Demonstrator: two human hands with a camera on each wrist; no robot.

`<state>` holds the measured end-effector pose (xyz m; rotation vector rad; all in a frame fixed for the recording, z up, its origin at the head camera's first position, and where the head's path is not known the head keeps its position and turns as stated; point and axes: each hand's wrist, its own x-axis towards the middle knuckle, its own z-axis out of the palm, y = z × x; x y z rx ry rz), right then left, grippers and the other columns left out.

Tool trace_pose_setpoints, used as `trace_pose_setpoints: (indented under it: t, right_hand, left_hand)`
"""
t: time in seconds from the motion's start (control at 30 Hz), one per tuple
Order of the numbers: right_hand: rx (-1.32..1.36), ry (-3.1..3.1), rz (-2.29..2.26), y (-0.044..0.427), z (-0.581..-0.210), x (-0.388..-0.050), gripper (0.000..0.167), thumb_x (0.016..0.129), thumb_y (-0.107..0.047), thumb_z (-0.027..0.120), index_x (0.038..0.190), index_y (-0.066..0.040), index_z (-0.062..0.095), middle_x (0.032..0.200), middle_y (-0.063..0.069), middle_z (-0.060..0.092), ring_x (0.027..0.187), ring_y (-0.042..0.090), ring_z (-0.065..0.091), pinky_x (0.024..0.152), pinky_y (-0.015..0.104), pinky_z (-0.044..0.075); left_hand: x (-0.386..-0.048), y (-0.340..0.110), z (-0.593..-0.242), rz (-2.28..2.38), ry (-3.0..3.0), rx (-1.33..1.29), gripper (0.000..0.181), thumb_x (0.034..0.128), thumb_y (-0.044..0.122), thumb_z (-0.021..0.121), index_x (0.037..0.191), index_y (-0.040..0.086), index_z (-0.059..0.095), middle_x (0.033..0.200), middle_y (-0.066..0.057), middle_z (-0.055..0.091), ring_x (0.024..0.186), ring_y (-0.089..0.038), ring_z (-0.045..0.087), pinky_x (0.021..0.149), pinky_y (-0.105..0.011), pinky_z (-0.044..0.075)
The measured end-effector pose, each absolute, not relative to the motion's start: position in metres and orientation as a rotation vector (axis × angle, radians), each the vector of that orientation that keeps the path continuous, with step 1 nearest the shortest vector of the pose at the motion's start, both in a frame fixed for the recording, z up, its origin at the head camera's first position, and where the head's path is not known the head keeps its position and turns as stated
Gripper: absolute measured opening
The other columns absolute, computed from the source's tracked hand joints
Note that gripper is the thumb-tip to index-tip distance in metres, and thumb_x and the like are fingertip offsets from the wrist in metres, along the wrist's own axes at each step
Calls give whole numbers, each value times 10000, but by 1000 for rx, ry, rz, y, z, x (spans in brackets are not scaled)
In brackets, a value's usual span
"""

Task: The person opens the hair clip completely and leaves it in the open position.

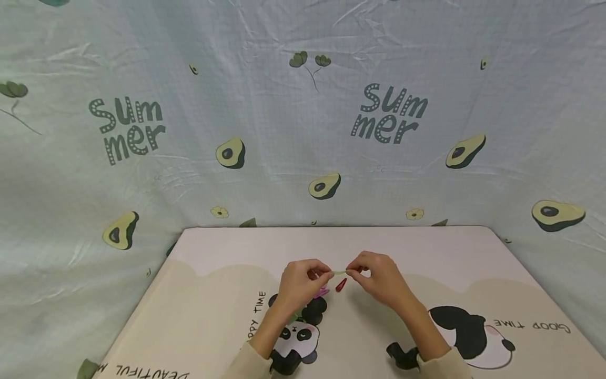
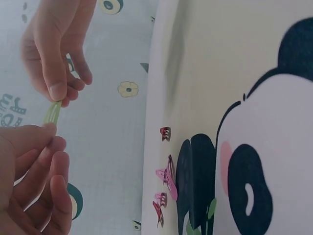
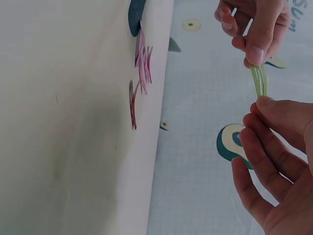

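A light green snap hair clip [image 1: 339, 272] is held up above the table, stretched between both hands. My left hand [image 1: 303, 280] pinches one end between thumb and index finger. The opposite end is pinched by the thumb and index finger of my right hand [image 1: 380, 278]. In the right wrist view the slim bars of the green clip [image 3: 259, 81] show between the fingertips. On the table below lie a red hair clip [image 1: 341, 285] and pink hair clips [image 1: 323, 291], the latter partly hidden by my left hand.
The table [image 1: 208, 305] has a cream cover printed with pandas and lettering. In the left wrist view several red and pink clips [image 2: 168, 181] lie near the table's edge. Behind the table hangs a pale curtain [image 1: 274, 105] with avocado prints.
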<state>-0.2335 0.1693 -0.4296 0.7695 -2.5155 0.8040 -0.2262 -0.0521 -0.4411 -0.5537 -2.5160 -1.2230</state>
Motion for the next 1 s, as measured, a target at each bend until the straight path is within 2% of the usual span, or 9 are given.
trace_pose_setpoints:
  t: [0.33, 0.77, 1.0]
  right_hand:
    - [784, -2480, 915, 165, -431, -231, 56, 860, -125, 832, 897, -144, 795, 830, -82, 726, 778, 23, 663, 751, 324, 613]
    - [812, -2422, 977, 160, -430, -228, 97, 847, -93, 837, 900, -152, 782, 835, -83, 740, 767, -5, 654, 736, 259, 598]
    - [818, -2416, 997, 158, -431, -225, 114, 842, -80, 839, 895, -159, 777, 827, -98, 737, 761, -24, 649, 734, 248, 595]
  left_hand:
    - [-223, -59, -444, -1298, -2437, -607, 54, 894, 168, 808, 876, 118, 794, 758, 33, 757, 646, -16, 604, 613, -186, 520]
    - [-218, -64, -443, -1331, -2402, -652, 69, 880, 162, 819, 886, 100, 792, 801, 7, 778, 653, -34, 646, 624, -188, 545]
    - [-219, -66, -447, -1381, -2379, -624, 86, 901, 194, 806, 912, 110, 792, 796, 37, 776, 644, 5, 623, 625, -195, 552]
